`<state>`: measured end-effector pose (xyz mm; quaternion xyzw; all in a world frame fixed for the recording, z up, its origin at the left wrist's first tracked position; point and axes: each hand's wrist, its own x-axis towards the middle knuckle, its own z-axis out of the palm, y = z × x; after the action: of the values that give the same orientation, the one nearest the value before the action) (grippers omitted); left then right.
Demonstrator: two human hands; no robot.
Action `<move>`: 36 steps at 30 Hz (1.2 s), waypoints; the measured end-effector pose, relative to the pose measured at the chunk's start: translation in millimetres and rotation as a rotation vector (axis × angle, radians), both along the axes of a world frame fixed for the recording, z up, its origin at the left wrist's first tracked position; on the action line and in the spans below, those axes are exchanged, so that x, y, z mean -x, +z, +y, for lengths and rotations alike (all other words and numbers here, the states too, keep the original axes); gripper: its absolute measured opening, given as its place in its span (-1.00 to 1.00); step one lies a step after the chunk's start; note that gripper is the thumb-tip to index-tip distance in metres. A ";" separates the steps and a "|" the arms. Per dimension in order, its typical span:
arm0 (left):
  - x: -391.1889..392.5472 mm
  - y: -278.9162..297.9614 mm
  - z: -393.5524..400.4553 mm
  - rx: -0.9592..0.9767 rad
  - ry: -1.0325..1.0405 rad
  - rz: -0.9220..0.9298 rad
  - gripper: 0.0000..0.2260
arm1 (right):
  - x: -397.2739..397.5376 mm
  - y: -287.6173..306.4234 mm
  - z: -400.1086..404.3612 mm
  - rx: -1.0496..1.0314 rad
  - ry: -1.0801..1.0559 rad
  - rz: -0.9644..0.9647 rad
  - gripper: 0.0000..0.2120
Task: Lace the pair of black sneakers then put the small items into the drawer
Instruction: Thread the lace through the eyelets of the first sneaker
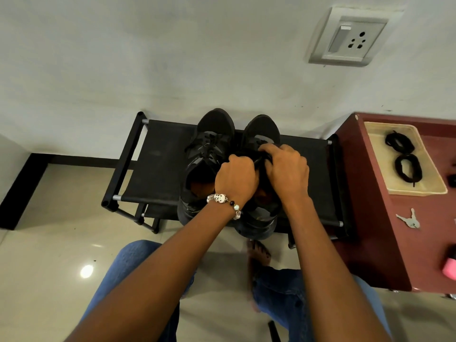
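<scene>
Two black sneakers stand side by side on a black shoe rack [158, 164], toes toward the wall. The left sneaker [209, 144] has laces threaded over its tongue. Both hands work over the tongue of the right sneaker [261, 129]. My left hand [235, 177], with a bead bracelet at the wrist, is curled into a fist round a black lace. My right hand [287, 169] has its fingers bent down onto the lace area and pinches the lace. The lace itself is mostly hidden under the fingers.
A maroon cabinet [365, 218] stands right of the rack. On it lie a beige tray [429, 191] with two coiled black laces [404, 156], a set of keys [409, 219] and a pink object [449, 267] at the frame edge. My knees and a bare foot are below.
</scene>
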<state>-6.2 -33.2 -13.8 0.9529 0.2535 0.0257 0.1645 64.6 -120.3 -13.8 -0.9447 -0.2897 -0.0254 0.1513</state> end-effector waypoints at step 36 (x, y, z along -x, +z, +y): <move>-3.1 -8.8 -6.7 -0.011 0.114 -0.016 -0.50 | -35.5 41.9 -43.5 -1.610 -0.553 1.338 -0.93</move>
<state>-3.0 -39.9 -22.7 0.9376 0.3058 0.0441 0.1595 100.1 -163.8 28.0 -0.4228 0.1765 0.2792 0.8439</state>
